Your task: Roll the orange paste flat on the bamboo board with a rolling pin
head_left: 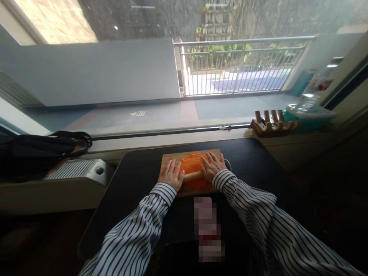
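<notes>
We pressed our left hand (171, 173) and right hand (212, 166) flat, fingers spread, on a pale wooden rolling pin (192, 176) across a flattened orange dough (193, 164), which lay on a rectangular wooden board (169, 158) atop a dark table (135, 180).

Both palms cover the ends of the rolling pin (192, 176), leaving only its middle showing. The orange dough (192, 163) hides much of the cutting board (169, 157). A pixelated patch (207, 228) (possibly a garment) blots the table (129, 184).
</notes>
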{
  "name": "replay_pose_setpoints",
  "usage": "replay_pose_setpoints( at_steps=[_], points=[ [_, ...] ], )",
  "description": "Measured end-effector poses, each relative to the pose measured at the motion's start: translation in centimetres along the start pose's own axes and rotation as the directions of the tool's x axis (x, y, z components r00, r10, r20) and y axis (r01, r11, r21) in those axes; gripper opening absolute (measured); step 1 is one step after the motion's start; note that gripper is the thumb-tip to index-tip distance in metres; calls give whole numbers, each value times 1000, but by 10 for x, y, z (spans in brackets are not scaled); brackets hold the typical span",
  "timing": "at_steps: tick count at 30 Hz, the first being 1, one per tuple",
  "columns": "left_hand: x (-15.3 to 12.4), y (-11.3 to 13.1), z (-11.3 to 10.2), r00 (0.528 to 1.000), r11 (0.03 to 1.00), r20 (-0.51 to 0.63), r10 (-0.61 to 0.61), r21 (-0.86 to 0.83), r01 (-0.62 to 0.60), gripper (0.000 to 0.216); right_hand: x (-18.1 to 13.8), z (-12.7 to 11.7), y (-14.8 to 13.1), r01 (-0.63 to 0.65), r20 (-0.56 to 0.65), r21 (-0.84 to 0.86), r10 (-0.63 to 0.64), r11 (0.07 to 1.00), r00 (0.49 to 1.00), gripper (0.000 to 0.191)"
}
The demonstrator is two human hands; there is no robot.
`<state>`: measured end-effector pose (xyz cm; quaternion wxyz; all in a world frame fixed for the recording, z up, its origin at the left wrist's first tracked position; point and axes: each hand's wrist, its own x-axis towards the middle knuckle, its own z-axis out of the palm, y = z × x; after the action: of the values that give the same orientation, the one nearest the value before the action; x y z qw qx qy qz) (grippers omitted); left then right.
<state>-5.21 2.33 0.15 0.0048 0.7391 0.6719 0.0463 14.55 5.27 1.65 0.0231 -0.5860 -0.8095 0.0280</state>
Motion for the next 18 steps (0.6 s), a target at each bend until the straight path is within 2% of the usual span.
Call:
replay_pose_setpoints(
  at_steps=[5, 11, 18],
  points=[
    [-16, 6, -3, 1000, 1000, 14, -16, 11, 15, 58, -11, 4, 1, 30, -35, 5, -30, 1000, 999, 51],
    [-13, 9, -10, 990, 992, 75, -121, -37, 124, 60, 3, 3, 4, 58, -35, -21, -59, 998, 998, 50],
    [1, 6, -2, 988, 986, -21, -154, -70, 152, 57, 30, -1, 5, 103, 23, -17, -103, 995, 994, 49]
  ],
)
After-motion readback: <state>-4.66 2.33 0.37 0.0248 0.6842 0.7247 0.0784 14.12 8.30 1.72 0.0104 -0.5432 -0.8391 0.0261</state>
